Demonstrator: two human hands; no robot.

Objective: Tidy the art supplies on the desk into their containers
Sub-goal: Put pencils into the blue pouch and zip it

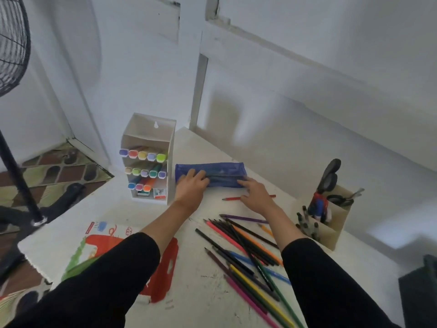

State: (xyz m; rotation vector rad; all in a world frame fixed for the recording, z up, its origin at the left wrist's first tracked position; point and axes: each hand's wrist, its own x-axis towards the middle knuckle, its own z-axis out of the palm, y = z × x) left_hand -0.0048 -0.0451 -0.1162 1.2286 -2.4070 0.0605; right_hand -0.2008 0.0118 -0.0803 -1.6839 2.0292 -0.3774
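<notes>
blue pencil case [212, 172] lies long-ways, left to right | left hand [191, 184] grips its left end | right hand [256, 194] touches right end (can't tell if it grips)

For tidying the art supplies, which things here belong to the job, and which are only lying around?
Job in hand:
blue pencil case, touched by the left hand and the right hand; loose coloured pencils; red pencil; marker rack; cardboard organiser.

Just lying about:
standing fan; patterned floor.
</notes>
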